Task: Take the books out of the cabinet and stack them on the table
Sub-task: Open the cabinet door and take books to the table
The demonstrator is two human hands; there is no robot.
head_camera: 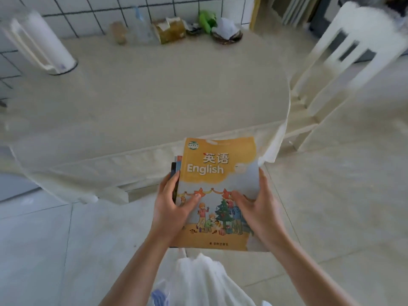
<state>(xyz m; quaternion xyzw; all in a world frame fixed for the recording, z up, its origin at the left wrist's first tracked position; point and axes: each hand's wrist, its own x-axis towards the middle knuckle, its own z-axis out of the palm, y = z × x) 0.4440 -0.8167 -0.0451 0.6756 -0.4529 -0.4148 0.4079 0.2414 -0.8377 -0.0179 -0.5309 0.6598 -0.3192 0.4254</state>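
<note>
Both forearms are reaching out from under the camera, over a fold of white clothing, and between them a bundle of books (217, 191) is being carried toward the bench (154, 96). Going from left to right across that bundle: the left hand (173, 208) is clamping its left edge, thumb lying on the top cover and fingers (171, 180) curling round the dark spines that are peeking out beneath; the yellow "English" textbook is sitting on top, face up; the right hand (256, 208) is closing on the right edge, thumb pressing the cover near the printed tree, fingers wrapping underneath. So each grip is closed on the books, and the bundle is lying flat between them.

Judging by this, the carrying step is under way: the books are hovering just short of the bench's near cloth-draped edge, above the floor, not yet resting on anything. No stack is showing on the bench yet. Beyond the books, the bench top is lying bare, with clutter only along its far side and a white chair (344, 62) standing to the right. Next, I'd say, comes moving forward and lowering the bundle level onto that bare stretch, then releasing both sides together.
</note>
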